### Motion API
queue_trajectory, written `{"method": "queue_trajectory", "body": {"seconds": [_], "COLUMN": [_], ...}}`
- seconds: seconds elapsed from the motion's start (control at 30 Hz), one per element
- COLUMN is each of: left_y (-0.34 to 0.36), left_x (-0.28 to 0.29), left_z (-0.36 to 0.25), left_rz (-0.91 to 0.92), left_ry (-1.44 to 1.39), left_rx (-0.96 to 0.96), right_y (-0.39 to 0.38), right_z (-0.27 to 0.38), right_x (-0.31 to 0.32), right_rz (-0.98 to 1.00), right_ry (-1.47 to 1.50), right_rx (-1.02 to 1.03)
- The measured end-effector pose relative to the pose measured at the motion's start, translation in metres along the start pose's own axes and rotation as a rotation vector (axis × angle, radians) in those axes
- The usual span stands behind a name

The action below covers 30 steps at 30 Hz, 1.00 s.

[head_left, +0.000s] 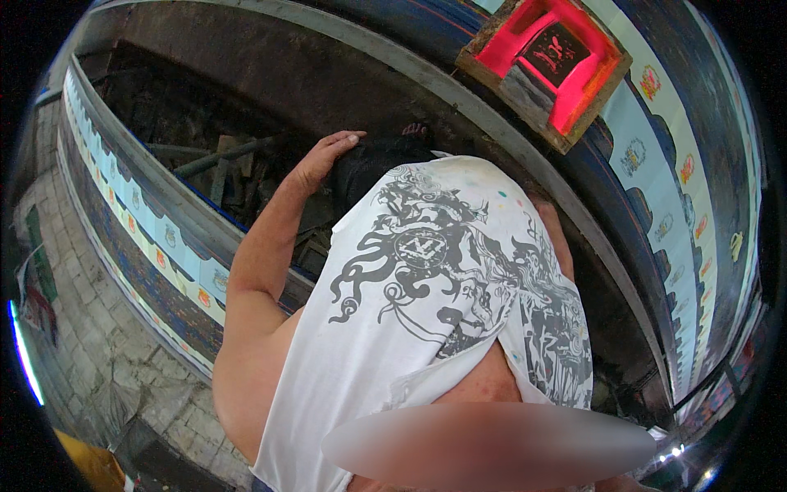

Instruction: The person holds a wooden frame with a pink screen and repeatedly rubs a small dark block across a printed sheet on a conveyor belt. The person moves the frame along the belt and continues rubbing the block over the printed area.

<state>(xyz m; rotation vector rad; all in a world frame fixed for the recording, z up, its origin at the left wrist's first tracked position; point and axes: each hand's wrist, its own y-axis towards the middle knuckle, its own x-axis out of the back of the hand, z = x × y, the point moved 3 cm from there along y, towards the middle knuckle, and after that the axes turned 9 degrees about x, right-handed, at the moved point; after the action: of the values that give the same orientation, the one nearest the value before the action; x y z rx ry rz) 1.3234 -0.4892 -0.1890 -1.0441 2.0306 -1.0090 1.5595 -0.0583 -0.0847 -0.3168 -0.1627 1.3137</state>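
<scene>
My left hand (328, 156) rests at the edge of the dark shorts over my leg. Its fingers stretch out, and nothing shows in them. Of my right arm (557, 238) only a strip appears beside my white printed shirt (459, 246); the shirt and my body hide the right hand. Ahead on the right, a wooden-framed printing screen (484, 70) lies on the long table. Bright pink-red ink (566, 111) covers much of its inside, around a dark patch with red marks. A grey blade-like piece (525, 88) lies in the frame.
Long dark tables run along both sides. Pale blue and cream cut fabric pieces with small printed emblems (635, 156) line the right table; similar fabric pieces (168, 234) line the left one. Pipes and boards (221, 160) lie low between the tables. Paving (90, 303) shows at far left.
</scene>
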Motion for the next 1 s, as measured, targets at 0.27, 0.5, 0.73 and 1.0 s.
{"method": "queue_trajectory", "body": {"seconds": [0.27,0.5,0.73,1.0], "left_y": [0.031,0.034,0.008,-0.029], "left_x": [0.002,0.018,0.004,-0.001], "left_z": [0.042,0.04,0.013,0.011], "left_rz": [-0.085,-0.297,-0.33,-0.289], "left_ry": [-0.305,-0.189,0.161,0.202], "left_rx": [-0.026,-0.033,-0.105,-0.19], "right_y": [0.035,0.034,0.036,0.033], "right_z": [-0.023,-0.043,-0.042,-0.036], "right_x": [0.029,0.04,0.035,0.032], "right_rz": [0.167,0.176,0.165,0.142], "right_ry": [-0.489,-0.36,-0.508,-0.551], "right_rx": [-0.202,-0.186,-0.223,-0.133]}}
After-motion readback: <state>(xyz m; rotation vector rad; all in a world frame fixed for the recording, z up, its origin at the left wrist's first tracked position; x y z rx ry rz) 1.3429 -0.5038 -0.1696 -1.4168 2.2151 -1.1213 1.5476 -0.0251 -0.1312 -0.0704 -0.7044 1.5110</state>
